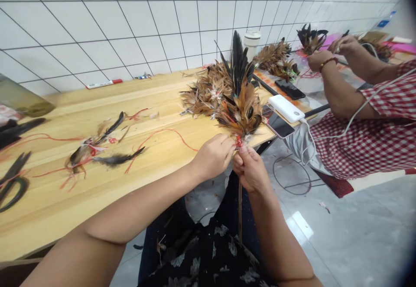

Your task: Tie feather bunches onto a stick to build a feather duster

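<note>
A feather duster (243,109) of brown and black feathers stands upright before me, over the table's right corner. Its thin stick (240,211) runs down toward my lap. My right hand (251,168) is closed around the stick just below the feathers, thumb by the red string binding (239,141). On the other side, my left hand (216,155) is closed in a pinch at that binding, with red string at its fingertips; the fingertips are partly hidden. A loose strand of red string (169,130) runs over the table to under my left wrist.
Brown feathers (204,88) lie behind the duster. Scissors (14,178), loose feathers (118,159) and a marker (104,84) are on the wooden table (156,101). A phone (279,124) and power bank (286,108) sit right. A co-worker's hands (320,59) hold feathers nearby.
</note>
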`<state>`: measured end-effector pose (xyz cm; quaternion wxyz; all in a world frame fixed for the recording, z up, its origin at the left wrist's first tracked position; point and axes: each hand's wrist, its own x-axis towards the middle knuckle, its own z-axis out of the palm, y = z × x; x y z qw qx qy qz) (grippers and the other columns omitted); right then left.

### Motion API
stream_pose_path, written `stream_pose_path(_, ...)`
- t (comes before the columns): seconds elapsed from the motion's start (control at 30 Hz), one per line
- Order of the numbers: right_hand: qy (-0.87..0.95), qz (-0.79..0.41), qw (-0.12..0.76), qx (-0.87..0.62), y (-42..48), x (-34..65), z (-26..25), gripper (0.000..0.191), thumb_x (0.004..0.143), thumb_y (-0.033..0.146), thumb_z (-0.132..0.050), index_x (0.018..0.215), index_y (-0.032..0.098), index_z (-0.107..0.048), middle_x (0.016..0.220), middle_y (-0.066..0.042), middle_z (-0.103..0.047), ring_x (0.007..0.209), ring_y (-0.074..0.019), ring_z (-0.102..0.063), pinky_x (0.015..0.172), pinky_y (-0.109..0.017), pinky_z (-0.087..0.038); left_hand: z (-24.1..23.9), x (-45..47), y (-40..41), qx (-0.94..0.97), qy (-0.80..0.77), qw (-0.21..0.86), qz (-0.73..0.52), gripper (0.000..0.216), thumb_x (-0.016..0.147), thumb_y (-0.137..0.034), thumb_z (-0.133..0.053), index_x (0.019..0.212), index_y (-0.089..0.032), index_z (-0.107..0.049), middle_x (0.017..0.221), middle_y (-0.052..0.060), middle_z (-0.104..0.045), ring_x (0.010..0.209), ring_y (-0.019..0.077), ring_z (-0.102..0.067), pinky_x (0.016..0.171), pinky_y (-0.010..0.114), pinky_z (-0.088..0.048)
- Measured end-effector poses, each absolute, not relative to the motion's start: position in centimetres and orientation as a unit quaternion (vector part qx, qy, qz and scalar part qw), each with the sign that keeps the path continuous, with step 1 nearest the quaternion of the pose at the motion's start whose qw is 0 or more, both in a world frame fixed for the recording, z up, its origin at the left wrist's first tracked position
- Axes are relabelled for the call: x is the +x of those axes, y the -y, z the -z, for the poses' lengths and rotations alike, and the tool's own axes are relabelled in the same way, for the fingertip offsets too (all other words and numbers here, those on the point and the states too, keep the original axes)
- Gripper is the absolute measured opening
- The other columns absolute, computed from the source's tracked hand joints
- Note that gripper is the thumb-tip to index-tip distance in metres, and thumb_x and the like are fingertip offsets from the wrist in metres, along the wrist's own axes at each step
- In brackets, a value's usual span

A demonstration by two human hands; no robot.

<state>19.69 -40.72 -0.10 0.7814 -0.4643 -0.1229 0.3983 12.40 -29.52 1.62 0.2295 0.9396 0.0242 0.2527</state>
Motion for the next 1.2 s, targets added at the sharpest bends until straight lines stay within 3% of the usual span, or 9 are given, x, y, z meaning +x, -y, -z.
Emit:
stream_pose_path(0.17, 0.114, -0.367, 0.800, -0.461, 40.9, 20.4, 0.3, 0.044, 0.069, 0.048, -0.075, 0.070, 0.021, -0.040, 0.050, 0.011, -0.038, 0.038, -0.0023, -0.021, 0.038, -0.017, -0.014, -1.2, 13.4, 30.0, 0.953, 0.037, 0.112, -0.280, 0.025, 0.095, -0.020, -0.039, 0.080, -0.015, -0.059, 0.075, 0.008, -0.053, 0.076, 0.0197, -0.049, 0.072, 0.032, -0.040)
stream_pose_path(0.3, 0.108, -0.354, 0.814, -0.448, 41.4, 21.4, 0.3, 0.036, 0.070, 0.043, -0.075, 0.078, 0.020, -0.050, 0.052, 0.010, -0.038, 0.040, -0.0027, -0.021, 0.039, -0.018, -0.014, -1.3, 14.3, 30.4, 0.946, 0.090, 0.024, -0.311, 0.028, 0.096, -0.017, -0.035, 0.081, -0.013, -0.058, 0.073, 0.007, -0.054, 0.075, 0.0190, -0.052, 0.069, 0.031, -0.043)
stream_pose_path(0.37, 0.110, -0.359, 0.818, -0.436, 41.7, 22.1, 0.2, 0.034, 0.071, 0.042, -0.075, 0.081, 0.019, -0.053, 0.052, 0.010, -0.036, 0.040, -0.0030, -0.021, 0.039, -0.018, -0.014, -1.6, 14.8, 30.7, 0.941, 0.100, 0.036, -0.320, 0.027, 0.096, -0.017, -0.035, 0.082, -0.013, -0.058, 0.075, 0.007, -0.055, 0.076, 0.0187, -0.053, 0.070, 0.030, -0.045)
stream_pose_path(0.53, 0.118, -0.372, 0.820, -0.419, 42.9, 23.9, -0.1, 0.039, 0.070, 0.044, -0.077, 0.069, 0.018, -0.046, 0.051, 0.009, -0.033, 0.041, -0.0020, -0.017, 0.039, -0.018, -0.014, -2.4, 15.9, 31.0, 0.925, 0.122, 0.112, -0.343, 0.024, 0.096, -0.019, -0.038, 0.097, -0.011, -0.061, 0.078, 0.007, -0.057, 0.077, 0.0169, -0.053, 0.072, 0.028, -0.047)
stream_pose_path(0.83, 0.142, -0.308, 0.766, -0.545, 45.3, 25.1, 0.1, 0.048, 0.070, 0.054, -0.075, 0.063, 0.018, -0.043, 0.051, 0.007, -0.038, 0.041, -0.0026, -0.025, 0.039, -0.018, -0.017, -2.4, 16.9, 31.2, 0.913, 0.172, 0.229, -0.289, 0.026, 0.096, -0.022, -0.039, 0.086, -0.013, -0.061, 0.077, 0.007, -0.058, 0.075, 0.0161, -0.053, 0.071, 0.027, -0.045)
stream_pose_path(0.97, 0.142, -0.360, 0.760, -0.522, 46.3, 25.9, 0.1, 0.048, 0.069, 0.052, -0.076, 0.063, 0.019, -0.043, 0.049, 0.008, -0.033, 0.041, -0.0030, -0.022, 0.039, -0.018, -0.018, -2.9, 16.8, 31.1, 0.889, 0.187, 0.320, -0.268, 0.025, 0.095, -0.022, -0.042, 0.086, -0.013, -0.063, 0.078, 0.007, -0.061, 0.076, 0.0145, -0.056, 0.071, 0.026, -0.047)
stream_pose_path(1.07, 0.136, -0.407, 0.769, -0.473, 47.5, 26.8, -0.2, 0.049, 0.068, 0.049, -0.078, 0.059, 0.018, -0.041, 0.046, 0.009, -0.026, 0.041, -0.0031, -0.016, 0.039, -0.018, -0.016, -3.7, 17.2, 29.9, 0.867, 0.185, 0.385, -0.258, 0.022, 0.095, -0.024, -0.045, 0.093, -0.014, -0.065, 0.089, 0.007, -0.067, 0.088, 0.0142, -0.061, 0.080, 0.027, -0.049)
stream_pose_path(1.13, 0.133, -0.420, 0.779, -0.446, 48.3, 27.4, -0.5, 0.049, 0.070, 0.048, -0.077, 0.057, 0.018, -0.040, 0.046, 0.010, -0.022, 0.042, -0.0033, -0.012, 0.038, -0.017, -0.014, -3.8, 18.1, 28.4, 0.880, 0.123, 0.360, -0.285, 0.022, 0.095, -0.024, -0.045, 0.099, -0.016, -0.065, 0.099, 0.008, -0.068, 0.097, 0.0163, -0.060, 0.088, 0.032, -0.048)
stream_pose_path(1.2, 0.127, -0.425, 0.784, -0.434, 49.0, 27.7, -0.7, 0.048, 0.073, 0.045, -0.076, 0.056, 0.017, -0.041, 0.047, 0.010, -0.020, 0.043, -0.0035, -0.009, 0.038, -0.016, -0.013, -3.4, 19.4, 26.6, 0.911, 0.043, 0.270, -0.308, 0.023, 0.093, -0.020, -0.044, 0.101, -0.017, -0.066, 0.105, 0.008, -0.067, 0.100, 0.0192, -0.057, 0.091, 0.037, -0.045)
